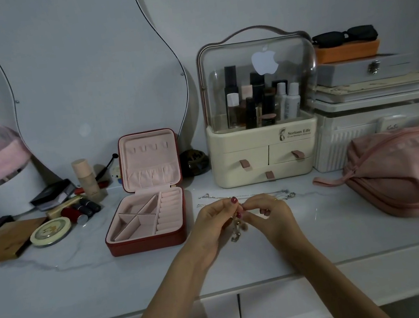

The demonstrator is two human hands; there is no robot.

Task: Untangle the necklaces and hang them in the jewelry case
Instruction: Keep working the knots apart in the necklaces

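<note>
Both hands meet above the white table, right of the open red jewelry case (149, 237). My left hand (215, 218) and my right hand (268, 214) each pinch a gold necklace (237, 229), whose chunky links dangle between them. Thin silver necklaces (264, 194) lie stretched on the table just behind my hands. The case's pink lid (149, 162) stands upright with a row of small hooks near its top, and nothing hangs on them.
A cream cosmetics organiser (264, 151) with a clear dome stands behind the necklaces. A pink pouch (404, 172) lies at the right. Lipsticks (81, 210), a round tin (50, 231), a wooden board (4, 241) and a bottle (87, 180) crowd the left.
</note>
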